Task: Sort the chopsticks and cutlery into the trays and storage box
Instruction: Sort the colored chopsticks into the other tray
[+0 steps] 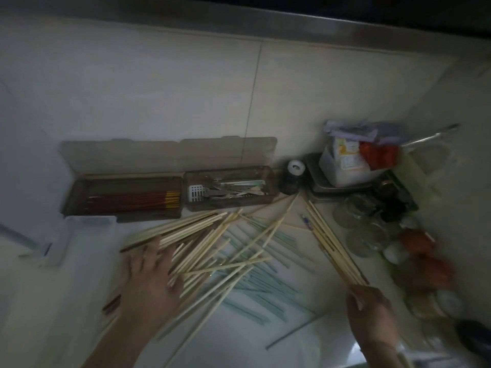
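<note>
A loose heap of pale bamboo chopsticks [212,251] lies on the counter over several light green chopsticks [263,282]. My left hand [151,277] rests flat on the heap's left side with fingers spread. My right hand [372,312] grips a bundle of bamboo chopsticks [332,243] that points up-left toward the wall. Against the wall stands a storage box [79,197] with its lid up; its left part holds red chopsticks [132,200]. Its right tray [268,192] holds metal cutlery [225,189].
A clear plastic tray [63,243] sits at the left edge. To the right stand a small dark jar [292,179], a scale with a packed container [345,166], glass jars [366,235] and red-capped items [425,258]. A thin stick [295,333] lies near the front.
</note>
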`<state>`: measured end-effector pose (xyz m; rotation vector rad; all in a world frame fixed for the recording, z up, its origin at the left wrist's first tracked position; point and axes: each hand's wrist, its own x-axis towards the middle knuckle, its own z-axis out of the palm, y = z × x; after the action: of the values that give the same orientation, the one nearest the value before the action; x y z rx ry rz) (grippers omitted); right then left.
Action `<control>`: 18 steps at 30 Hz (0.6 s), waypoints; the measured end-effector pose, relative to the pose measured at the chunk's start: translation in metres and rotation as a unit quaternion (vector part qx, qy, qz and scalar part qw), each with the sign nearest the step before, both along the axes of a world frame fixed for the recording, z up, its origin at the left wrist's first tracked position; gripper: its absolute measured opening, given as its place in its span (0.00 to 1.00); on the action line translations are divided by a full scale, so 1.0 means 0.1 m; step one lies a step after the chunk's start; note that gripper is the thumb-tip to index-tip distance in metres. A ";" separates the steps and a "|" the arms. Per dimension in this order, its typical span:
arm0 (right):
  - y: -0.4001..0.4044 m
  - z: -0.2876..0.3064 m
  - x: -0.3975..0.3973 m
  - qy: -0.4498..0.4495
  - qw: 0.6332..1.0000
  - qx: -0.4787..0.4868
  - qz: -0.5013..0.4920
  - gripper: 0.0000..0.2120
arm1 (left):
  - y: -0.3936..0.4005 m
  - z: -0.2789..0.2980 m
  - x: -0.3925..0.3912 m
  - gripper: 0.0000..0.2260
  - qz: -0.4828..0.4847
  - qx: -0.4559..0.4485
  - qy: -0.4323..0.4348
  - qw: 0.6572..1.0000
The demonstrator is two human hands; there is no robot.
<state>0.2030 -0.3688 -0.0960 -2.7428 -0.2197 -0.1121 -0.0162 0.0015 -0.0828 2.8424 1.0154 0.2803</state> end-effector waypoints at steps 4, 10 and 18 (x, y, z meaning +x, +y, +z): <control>-0.31 -0.13 0.32 -0.010 0.994 -0.093 0.060 0.22 | -0.44 -0.22 -0.01 0.37 0.051 -0.087 0.095 0.990; -0.29 -0.29 0.40 0.009 0.995 -0.048 0.086 0.25 | -0.76 -0.40 0.02 0.53 0.143 -0.171 0.118 0.968; -0.09 -0.38 0.21 0.020 0.993 -0.025 0.112 0.24 | -1.30 -0.41 0.30 0.40 0.112 -0.152 0.140 0.972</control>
<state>0.2242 -0.3778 -0.1343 -2.7452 -0.5238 0.0090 0.0142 -0.1284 -0.1236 2.5367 1.3051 -0.2476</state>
